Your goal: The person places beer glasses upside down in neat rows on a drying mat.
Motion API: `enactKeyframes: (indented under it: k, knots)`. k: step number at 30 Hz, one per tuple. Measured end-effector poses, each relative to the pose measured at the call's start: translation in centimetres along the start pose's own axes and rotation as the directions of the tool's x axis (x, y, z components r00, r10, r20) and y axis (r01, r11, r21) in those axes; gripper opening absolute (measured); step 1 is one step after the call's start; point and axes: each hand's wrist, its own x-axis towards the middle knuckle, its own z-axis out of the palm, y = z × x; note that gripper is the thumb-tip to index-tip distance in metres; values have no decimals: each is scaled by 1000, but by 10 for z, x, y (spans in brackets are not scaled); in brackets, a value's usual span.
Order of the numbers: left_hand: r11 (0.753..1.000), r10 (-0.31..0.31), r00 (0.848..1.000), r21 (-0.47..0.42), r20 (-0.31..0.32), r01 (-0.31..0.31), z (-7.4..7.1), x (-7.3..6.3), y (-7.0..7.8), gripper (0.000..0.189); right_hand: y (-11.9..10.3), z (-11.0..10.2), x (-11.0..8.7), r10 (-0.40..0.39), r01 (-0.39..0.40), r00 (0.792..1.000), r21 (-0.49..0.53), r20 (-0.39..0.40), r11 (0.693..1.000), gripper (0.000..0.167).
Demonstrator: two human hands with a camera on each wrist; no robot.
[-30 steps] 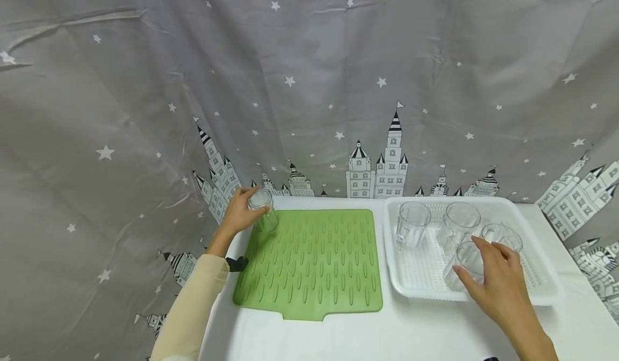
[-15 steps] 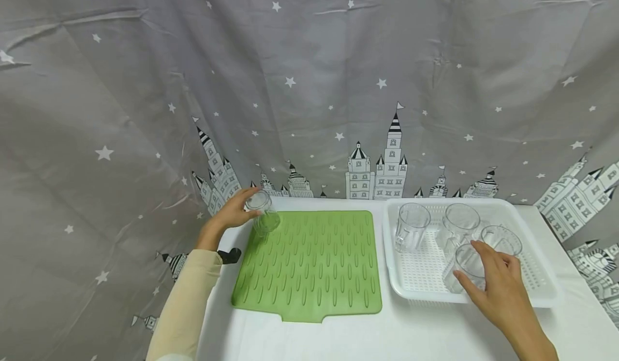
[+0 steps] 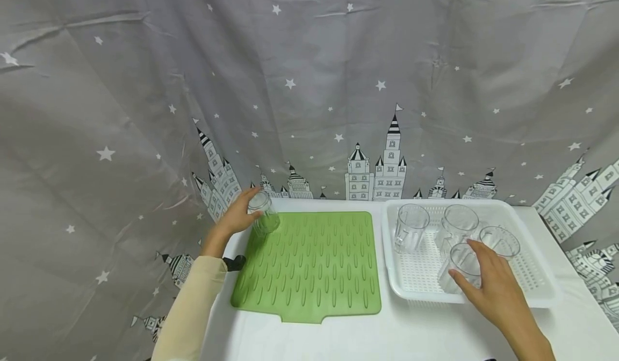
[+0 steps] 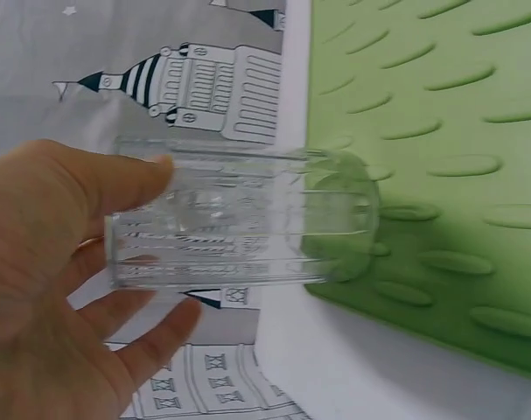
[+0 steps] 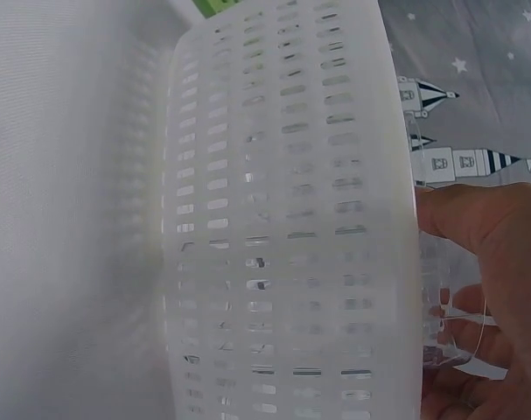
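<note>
At the back left corner of the green mat (image 3: pixel 309 264), my left hand (image 3: pixel 239 213) grips the upper end of a clear, ribbed drinking glass (image 3: pixel 266 222). The glass stands upside down, rim on the mat. In the left wrist view, the thumb lies along one side of this glass (image 4: pixel 239 219), with fingers on the far side. My right hand (image 3: pixel 498 286) holds the front glass (image 3: pixel 459 275) in the white basket (image 3: pixel 398 286), thumb at its near left and index finger at its rim. The right wrist view shows the fingers curled beside this glass (image 5: pixel 453 341), partly hidden by the basket wall.
Three more clear glasses stand in the basket: one at the back left (image 3: pixel 412 224), one at the back middle (image 3: pixel 460 220) and one at the right (image 3: pixel 500 240). A grey curtain (image 3: pixel 309 81) with castles and stars hangs behind the white table (image 3: pixel 358 339).
The right hand and the front glass have shifted slightly left. My left hand lifted off slightly to the left half a second ago and is now back around its glass.
</note>
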Motion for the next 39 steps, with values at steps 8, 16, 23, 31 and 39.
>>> enactKeyframes:
  k: [8,16,23,31,39]
  knots:
    - [999,-7,985,-32,-170,1,15,-15,-3,81,-2,-1,0,21,-21,999,-21,-26,1000,82]
    - [999,20,955,-27,-295,-30,30,-42,3,84,-6,-7,2,-3,2,999,-26,-44,1000,84]
    - [993,17,939,-107,-343,-56,55,-69,23,84,-15,-16,10,-49,45,993,-43,-110,998,87]
    - [977,-61,928,-211,-366,-19,88,-109,23,79,-30,-25,14,-100,93,981,-48,-165,994,91]
    - [964,-204,927,-228,-314,135,122,-142,-4,74,-47,-32,20,-150,143,965,-46,-217,989,95]
